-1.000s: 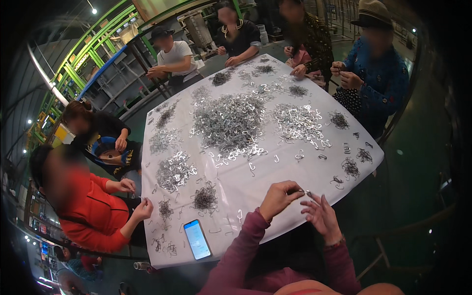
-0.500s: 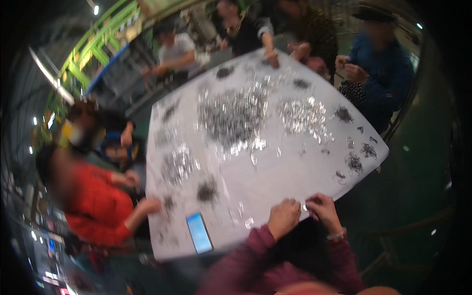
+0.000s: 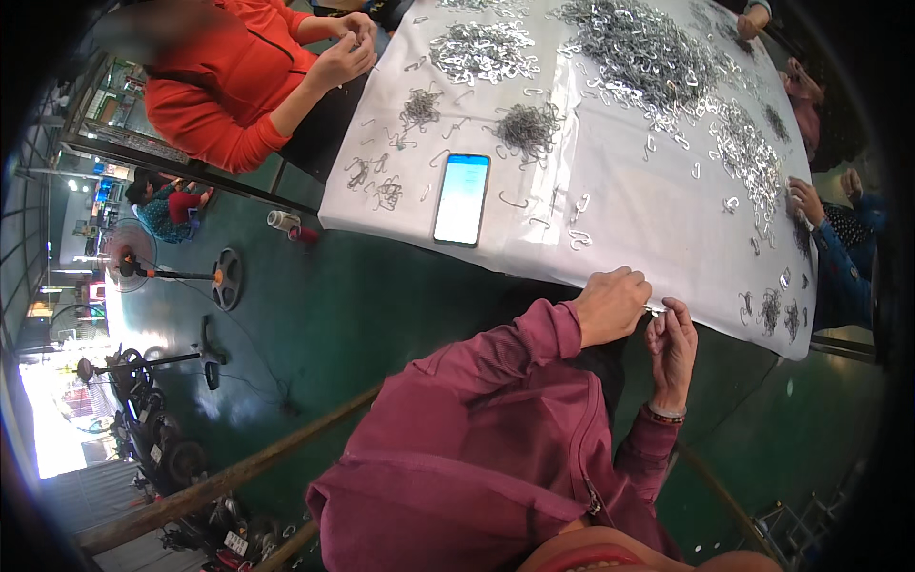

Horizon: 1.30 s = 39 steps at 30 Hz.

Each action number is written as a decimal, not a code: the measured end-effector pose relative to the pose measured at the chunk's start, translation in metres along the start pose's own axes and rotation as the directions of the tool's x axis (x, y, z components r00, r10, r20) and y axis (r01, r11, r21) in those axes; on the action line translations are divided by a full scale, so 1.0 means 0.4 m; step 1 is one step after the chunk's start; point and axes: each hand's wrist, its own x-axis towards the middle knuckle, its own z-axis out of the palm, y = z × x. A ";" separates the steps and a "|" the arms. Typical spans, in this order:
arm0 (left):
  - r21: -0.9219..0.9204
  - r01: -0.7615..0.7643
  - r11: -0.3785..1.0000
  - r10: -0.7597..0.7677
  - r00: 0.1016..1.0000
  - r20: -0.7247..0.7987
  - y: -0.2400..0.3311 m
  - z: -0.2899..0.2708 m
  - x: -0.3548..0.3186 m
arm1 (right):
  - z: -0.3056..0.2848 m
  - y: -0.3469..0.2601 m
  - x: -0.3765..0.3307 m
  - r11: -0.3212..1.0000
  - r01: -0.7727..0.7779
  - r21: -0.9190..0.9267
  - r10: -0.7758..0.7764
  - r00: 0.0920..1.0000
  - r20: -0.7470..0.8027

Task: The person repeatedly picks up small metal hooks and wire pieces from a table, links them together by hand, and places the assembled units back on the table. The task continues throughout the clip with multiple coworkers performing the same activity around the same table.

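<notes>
The left grip (image 3: 615, 307) was pinched narrow on a small metal piece (image 3: 655, 310) at the near edge of the counter (image 3: 634, 224); I could not tell whether the right grip (image 3: 675, 343) held it too. Metal hooks (image 3: 648, 62) lay heaped beyond.

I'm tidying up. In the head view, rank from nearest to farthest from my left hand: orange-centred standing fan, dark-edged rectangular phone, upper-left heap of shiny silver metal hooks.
From your left hand:
1. Phone: left, on the white tabletop.
2. Hook heap: farther up-left.
3. Fan: far left, off the tabletop.
</notes>
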 end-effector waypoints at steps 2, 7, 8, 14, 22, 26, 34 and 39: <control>0.002 0.010 1.000 -0.010 1.000 0.026 -0.017 -0.014 -0.018 | 0.011 0.015 -0.003 0.999 0.041 -0.002 -0.041 0.999 0.020; 0.013 -0.020 1.000 0.020 0.999 -0.038 -0.032 -0.036 -0.053 | 0.043 0.041 -0.014 0.987 0.028 -0.161 -0.024 0.999 0.029; 0.005 -0.020 1.000 0.020 1.000 0.001 -0.033 -0.044 -0.059 | 0.049 0.038 -0.019 0.983 0.015 -0.185 -0.006 0.999 0.051; -0.142 0.032 0.989 -0.012 0.990 0.140 -0.015 -0.098 -0.067 | 0.073 -0.035 -0.045 0.939 -0.083 -0.335 0.076 0.997 -0.033; -0.216 -0.032 0.976 0.042 0.998 0.041 0.061 -0.063 -0.019 | 0.059 -0.103 -0.053 0.989 0.069 -0.130 -0.097 0.971 -0.221; -0.110 0.131 0.985 -0.120 0.987 0.103 -0.015 -0.057 -0.069 | 0.005 -0.117 -0.053 0.936 0.211 -0.282 -0.301 0.895 -0.330; 0.230 0.582 0.780 -0.462 0.784 -0.416 -0.315 -0.274 -0.275 | -0.029 -0.095 -0.077 0.931 0.233 -0.280 -0.277 0.952 -0.128; -0.462 0.739 0.491 -0.871 0.431 -0.236 -0.446 -0.326 -0.369 | -0.039 -0.079 -0.085 0.949 0.272 -0.159 -0.299 0.937 -0.180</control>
